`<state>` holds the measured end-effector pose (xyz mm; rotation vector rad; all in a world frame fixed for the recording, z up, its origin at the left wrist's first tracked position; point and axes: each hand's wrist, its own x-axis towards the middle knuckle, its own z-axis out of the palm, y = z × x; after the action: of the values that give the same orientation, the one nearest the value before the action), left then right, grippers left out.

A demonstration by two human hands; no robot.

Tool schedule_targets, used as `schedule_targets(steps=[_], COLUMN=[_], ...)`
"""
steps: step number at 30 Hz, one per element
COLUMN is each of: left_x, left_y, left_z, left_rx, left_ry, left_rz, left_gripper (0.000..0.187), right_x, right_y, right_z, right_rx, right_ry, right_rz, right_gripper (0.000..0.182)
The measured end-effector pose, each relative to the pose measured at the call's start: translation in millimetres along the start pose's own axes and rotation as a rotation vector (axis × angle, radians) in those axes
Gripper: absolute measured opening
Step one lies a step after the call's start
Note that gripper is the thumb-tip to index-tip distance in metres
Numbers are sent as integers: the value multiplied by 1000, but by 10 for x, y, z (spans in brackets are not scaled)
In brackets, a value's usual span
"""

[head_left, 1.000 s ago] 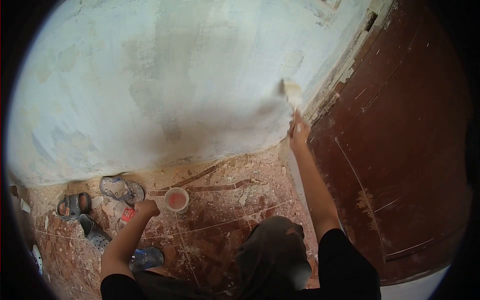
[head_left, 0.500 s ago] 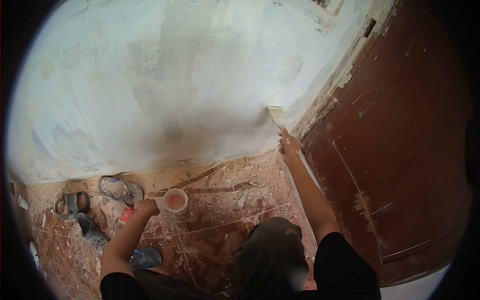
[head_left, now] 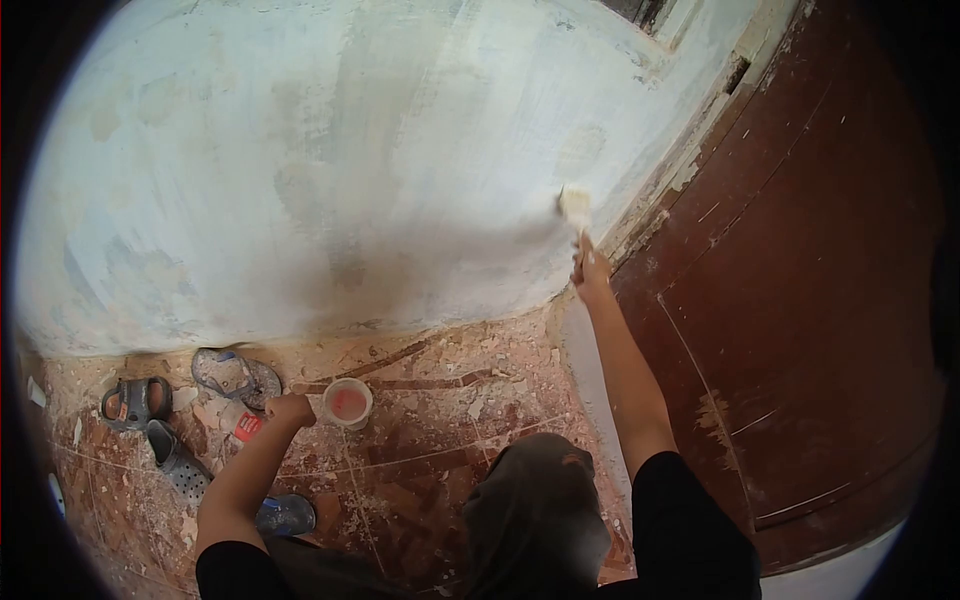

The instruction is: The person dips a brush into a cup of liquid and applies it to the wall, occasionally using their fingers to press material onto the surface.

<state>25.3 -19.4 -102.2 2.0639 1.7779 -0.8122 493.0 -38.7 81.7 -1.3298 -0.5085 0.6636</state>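
Observation:
My right hand [head_left: 590,268] is closed around the handle of a flat paintbrush [head_left: 575,208], its pale bristles against the whitish wall [head_left: 420,150] near the corner by the brown door. My left hand [head_left: 290,410] is curled into a fist low over the floor, just left of a small round white tub [head_left: 348,404] with pinkish liquid inside. Whether the fist holds anything is hidden. Beside its wrist lies an object with a red label [head_left: 247,427], partly covered by the forearm.
A flip-flop [head_left: 236,376], a dark sandal [head_left: 137,403], a grey clog [head_left: 178,463] and a blue-black slipper [head_left: 286,515] lie at left on the paint-flecked tile floor [head_left: 420,465]. The brown door panel [head_left: 800,330] fills the right side. My knee [head_left: 540,505] is bent at the bottom.
The paintbrush and my right hand have moved up and slightly right along the wall. My left hand stays beside the tub; the view has shifted a little.

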Motion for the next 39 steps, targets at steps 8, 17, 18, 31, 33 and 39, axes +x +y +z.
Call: schedule_targets(steps=[8, 17, 18, 31, 33, 39], left_x=[1, 88, 83, -38, 6, 66], left_y=[-3, 33, 42, 49, 48, 33], left_z=[-23, 13, 1, -144, -106, -78], left_rx=[-7, -23, -32, 6, 14, 24], left_ry=[-29, 3, 5, 3, 17, -24], left_rz=[13, 16, 12, -22, -19, -24], left_gripper=[37, 39, 39, 39, 39, 40], right_x=[-218, -164, -194, -194, -120, -88], right_y=[-542, -392, -304, -1933, -1966, -1717], right_z=[-34, 230, 118, 95, 218, 195], right_rx=[153, -15, -64, -1251, -1311, -1386], right_ry=[-51, -69, -105, 651, 677, 453], right_rz=[-215, 47, 104, -1128, -1093, -999], right_gripper=[28, 27, 27, 30, 34, 40])
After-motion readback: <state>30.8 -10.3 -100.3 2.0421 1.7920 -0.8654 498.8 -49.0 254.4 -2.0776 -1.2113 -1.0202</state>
